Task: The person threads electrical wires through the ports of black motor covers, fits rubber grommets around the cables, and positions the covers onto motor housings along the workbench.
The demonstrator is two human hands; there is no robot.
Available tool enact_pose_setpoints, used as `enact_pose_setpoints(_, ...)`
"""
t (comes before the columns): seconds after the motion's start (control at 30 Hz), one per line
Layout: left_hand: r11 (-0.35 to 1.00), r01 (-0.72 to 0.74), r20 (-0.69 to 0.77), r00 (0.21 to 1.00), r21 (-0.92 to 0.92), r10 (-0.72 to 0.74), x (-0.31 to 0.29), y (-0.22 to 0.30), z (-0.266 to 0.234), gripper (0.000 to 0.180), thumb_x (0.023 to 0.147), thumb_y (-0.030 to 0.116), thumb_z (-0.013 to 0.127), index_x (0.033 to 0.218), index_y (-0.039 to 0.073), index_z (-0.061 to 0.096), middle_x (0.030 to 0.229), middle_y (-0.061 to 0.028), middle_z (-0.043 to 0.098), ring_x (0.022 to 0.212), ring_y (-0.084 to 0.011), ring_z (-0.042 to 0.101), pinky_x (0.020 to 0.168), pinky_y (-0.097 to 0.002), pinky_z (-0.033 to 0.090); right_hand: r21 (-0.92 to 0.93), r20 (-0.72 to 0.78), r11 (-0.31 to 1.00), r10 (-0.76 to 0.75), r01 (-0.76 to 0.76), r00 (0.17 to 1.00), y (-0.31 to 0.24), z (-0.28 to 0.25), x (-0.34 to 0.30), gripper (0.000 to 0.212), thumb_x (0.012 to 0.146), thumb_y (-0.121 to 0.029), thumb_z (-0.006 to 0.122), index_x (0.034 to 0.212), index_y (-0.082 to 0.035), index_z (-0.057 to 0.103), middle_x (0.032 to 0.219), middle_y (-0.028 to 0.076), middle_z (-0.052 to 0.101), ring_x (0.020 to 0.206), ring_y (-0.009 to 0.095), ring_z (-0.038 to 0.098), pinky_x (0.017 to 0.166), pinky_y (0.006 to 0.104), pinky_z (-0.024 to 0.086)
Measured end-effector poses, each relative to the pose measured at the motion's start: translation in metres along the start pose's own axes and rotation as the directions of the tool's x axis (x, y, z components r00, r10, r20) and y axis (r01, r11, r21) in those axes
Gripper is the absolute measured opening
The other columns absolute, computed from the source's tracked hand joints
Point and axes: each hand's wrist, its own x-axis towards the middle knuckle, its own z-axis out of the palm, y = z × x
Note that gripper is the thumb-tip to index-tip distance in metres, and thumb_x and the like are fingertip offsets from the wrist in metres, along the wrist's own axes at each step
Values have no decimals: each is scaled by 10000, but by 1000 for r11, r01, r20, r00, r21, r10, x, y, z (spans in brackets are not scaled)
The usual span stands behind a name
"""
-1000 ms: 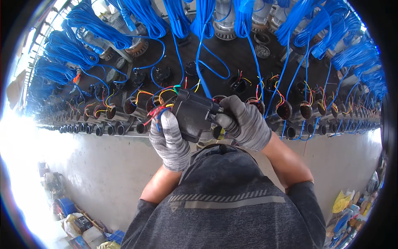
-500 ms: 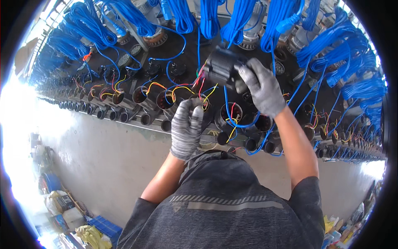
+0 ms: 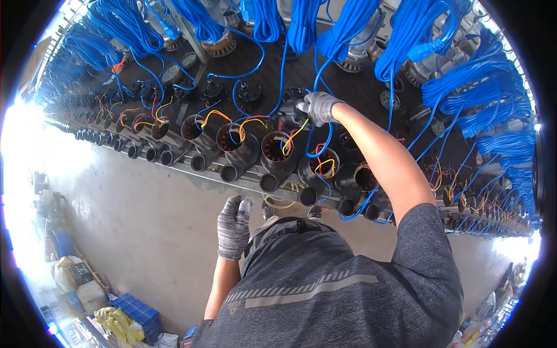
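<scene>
My right hand (image 3: pixel 322 108), in a grey glove, reaches over the bench with its fingers closed on a black motor end cover (image 3: pixel 288 111), which is partly hidden and blurred. Just in front of the cover stands a black cylindrical motor housing (image 3: pixel 277 149), a yellow wire (image 3: pixel 297 137) rising from its open mouth. A blue cable (image 3: pixel 316 152) loops down beside my right wrist. My left hand (image 3: pixel 234 228), in a striped grey glove, is held off the bench's front edge near my body. Its fingers are curled towards the thumb; anything between them is too small to make out.
More housings with coloured wires, such as one open housing (image 3: pixel 232 137), line the bench's front edge. Bundled blue cables (image 3: pixel 342 32) hang above silvery motor bodies (image 3: pixel 219 46) at the back. A blue crate (image 3: pixel 136 313) stands on the floor at lower left.
My right hand has lowered the black cover leftward to the bench behind the housings. My left hand has drawn back from the wires of a housing towards my body.
</scene>
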Motion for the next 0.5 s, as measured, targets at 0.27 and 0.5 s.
enact_pose_setpoints(0.27,998,48,-23,999,-47,-49,-4,-7,-6,249,1031,230,567,1083,-4,636,911,-77,690,859,-125,599,807,-302,497,-845,-98,492,239,-207,966,40,-1,22,182,763,-185,779,898,-63,774,961,146,758,919,298,731,767,413,589)
enact_pose_setpoints(0.5,998,60,14,998,6,-60,-4,4,2,243,1038,217,563,1092,-9,636,928,-71,697,883,-139,627,838,-302,503,-464,-443,859,-14,-216,896,79,-28,31,317,961,-298,576,1097,-24,656,1063,214,717,1032,376,685,897,484,531)
